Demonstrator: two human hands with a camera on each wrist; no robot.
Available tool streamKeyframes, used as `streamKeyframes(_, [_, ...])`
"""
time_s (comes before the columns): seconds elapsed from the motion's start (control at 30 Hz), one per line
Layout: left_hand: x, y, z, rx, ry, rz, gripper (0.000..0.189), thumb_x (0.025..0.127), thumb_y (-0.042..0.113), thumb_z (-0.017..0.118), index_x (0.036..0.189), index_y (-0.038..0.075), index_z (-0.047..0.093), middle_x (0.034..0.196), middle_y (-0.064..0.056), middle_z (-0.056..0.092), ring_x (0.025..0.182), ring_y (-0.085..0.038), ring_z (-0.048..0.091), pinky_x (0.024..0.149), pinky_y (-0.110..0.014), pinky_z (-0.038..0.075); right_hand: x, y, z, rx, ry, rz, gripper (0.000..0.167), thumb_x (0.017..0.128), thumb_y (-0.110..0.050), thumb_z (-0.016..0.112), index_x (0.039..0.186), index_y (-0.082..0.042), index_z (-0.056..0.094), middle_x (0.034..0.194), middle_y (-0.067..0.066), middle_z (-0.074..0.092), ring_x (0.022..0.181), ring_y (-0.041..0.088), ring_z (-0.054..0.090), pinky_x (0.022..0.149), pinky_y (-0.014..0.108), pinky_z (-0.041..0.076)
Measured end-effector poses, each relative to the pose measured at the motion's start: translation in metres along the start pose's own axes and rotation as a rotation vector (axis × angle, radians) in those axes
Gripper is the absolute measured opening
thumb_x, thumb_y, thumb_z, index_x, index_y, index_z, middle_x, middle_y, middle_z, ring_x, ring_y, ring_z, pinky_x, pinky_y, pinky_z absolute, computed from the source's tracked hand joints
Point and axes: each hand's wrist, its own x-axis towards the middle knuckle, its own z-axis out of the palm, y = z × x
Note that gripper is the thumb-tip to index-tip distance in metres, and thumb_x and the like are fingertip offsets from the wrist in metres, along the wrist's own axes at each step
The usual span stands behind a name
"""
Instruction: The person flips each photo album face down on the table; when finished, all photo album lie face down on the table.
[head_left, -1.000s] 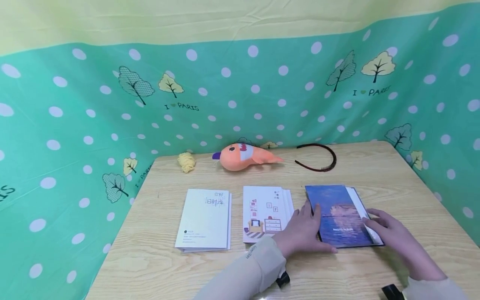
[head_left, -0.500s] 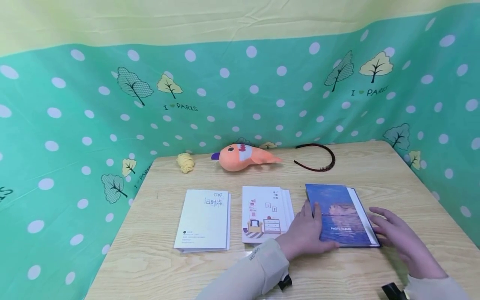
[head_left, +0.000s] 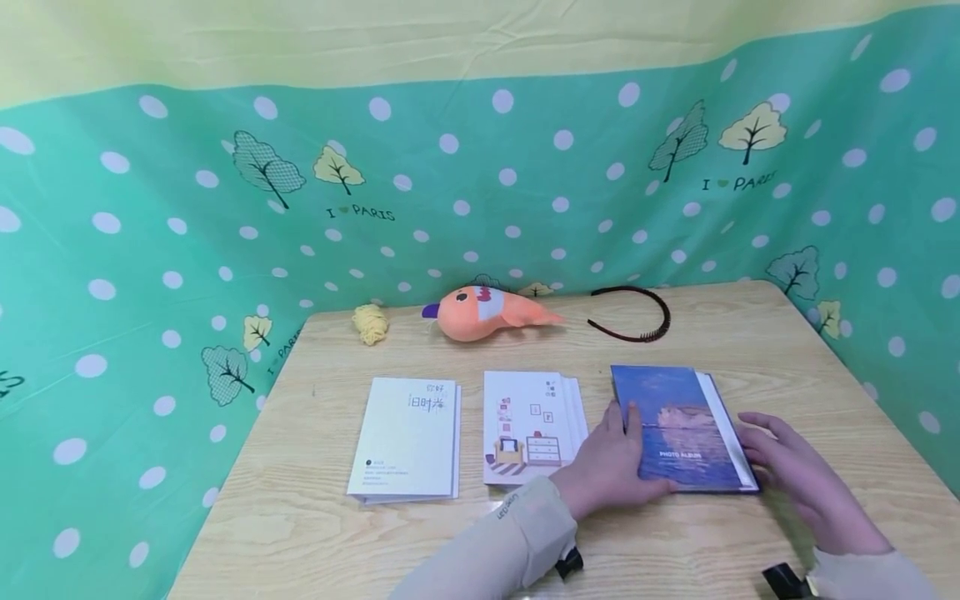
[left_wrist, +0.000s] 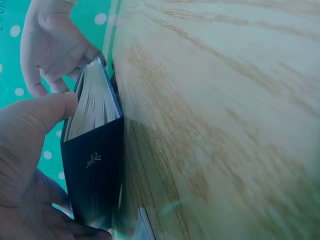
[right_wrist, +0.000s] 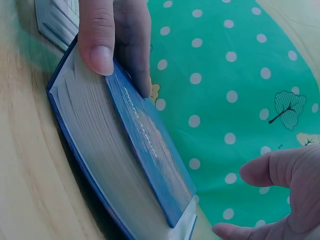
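A blue photo album [head_left: 686, 417] with a painted seascape lies on the right half of the table. A white strip shows along its right side, beyond the front cover's edge. My left hand [head_left: 607, 467] holds it at the spine side; in the left wrist view the thumb lies on the cover's edge and other fingers are at the dark spine [left_wrist: 92, 170]. Beside the album's right edge is my right hand [head_left: 795, 467], fingers loosely bent. The right wrist view shows this hand's thumb and a finger apart, nothing between them, near the album's thick pages [right_wrist: 115, 145].
Left of the album lies a white book with a room drawing [head_left: 525, 425], close to my left hand. A white book with Chinese lettering [head_left: 405, 442] is farther left. Along the back are yellow yarn [head_left: 371, 324], an orange plush toy [head_left: 480, 315] and a dark headband [head_left: 663, 317].
My right hand has moved off the cover's right edge to the album's side. The cover and white strip now lie flatter and straighter. The left hand has barely shifted.
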Motion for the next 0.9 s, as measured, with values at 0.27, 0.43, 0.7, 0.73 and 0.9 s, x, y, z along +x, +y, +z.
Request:
streamKeyframes(0.27, [0.001, -0.001, 0.001, 0.016, 0.002, -0.006, 0.114, 0.079, 0.080, 0.050, 0.155, 0.002, 0.017, 0.154, -0.030, 0.021, 0.142, -0.034, 0.029, 0.110, -0.029, 0.034, -0.001, -0.008, -0.002, -0.111, 0.045, -0.066, 0.075, 0.104, -0.039, 0.040, 0.148, 0.014, 0.010, 0.135, 0.039, 0.038, 0.097, 0.006, 0.055, 0.072, 0.019, 0.048])
streamKeyframes(0.43, [0.001, 0.000, 0.004, 0.028, 0.003, -0.018, 0.114, 0.079, 0.082, 0.047, 0.155, 0.002, 0.018, 0.155, -0.030, 0.020, 0.142, -0.037, 0.026, 0.113, -0.034, 0.030, -0.003, -0.007, -0.001, -0.157, 0.084, -0.146, 0.071, 0.105, -0.033, 0.041, 0.148, 0.016, 0.012, 0.133, 0.038, 0.037, 0.089, -0.015, 0.041, 0.070, 0.009, 0.041])
streamKeyframes(0.7, [0.000, 0.006, 0.004, 0.063, -0.036, -0.075, 0.110, 0.080, 0.083, 0.039, 0.155, 0.005, 0.018, 0.156, -0.028, 0.018, 0.144, -0.037, 0.021, 0.115, -0.038, 0.027, -0.004, -0.014, 0.003, -0.142, 0.049, -0.113, 0.078, 0.103, -0.041, 0.044, 0.151, 0.010, 0.010, 0.150, 0.040, 0.018, 0.137, 0.044, 0.025, 0.112, 0.034, 0.030])
streamKeyframes(0.73, [0.000, 0.007, 0.004, 0.065, -0.039, -0.080, 0.110, 0.081, 0.083, 0.039, 0.156, 0.005, 0.018, 0.156, -0.028, 0.018, 0.145, -0.036, 0.020, 0.115, -0.038, 0.027, -0.004, -0.016, 0.003, -0.125, 0.036, -0.103, 0.079, 0.103, -0.043, 0.043, 0.151, 0.009, 0.008, 0.152, 0.039, 0.012, 0.140, 0.049, 0.015, 0.115, 0.045, 0.023])
streamKeyframes(0.9, [0.000, 0.007, 0.006, 0.083, -0.038, -0.047, 0.105, 0.082, 0.081, 0.040, 0.155, 0.008, 0.022, 0.159, -0.016, 0.021, 0.145, -0.034, 0.020, 0.115, -0.042, 0.027, -0.005, -0.020, 0.005, -0.099, 0.027, -0.131, 0.078, 0.103, -0.043, 0.040, 0.153, 0.004, 0.004, 0.154, 0.036, 0.008, 0.140, 0.052, 0.012, 0.107, 0.023, 0.035])
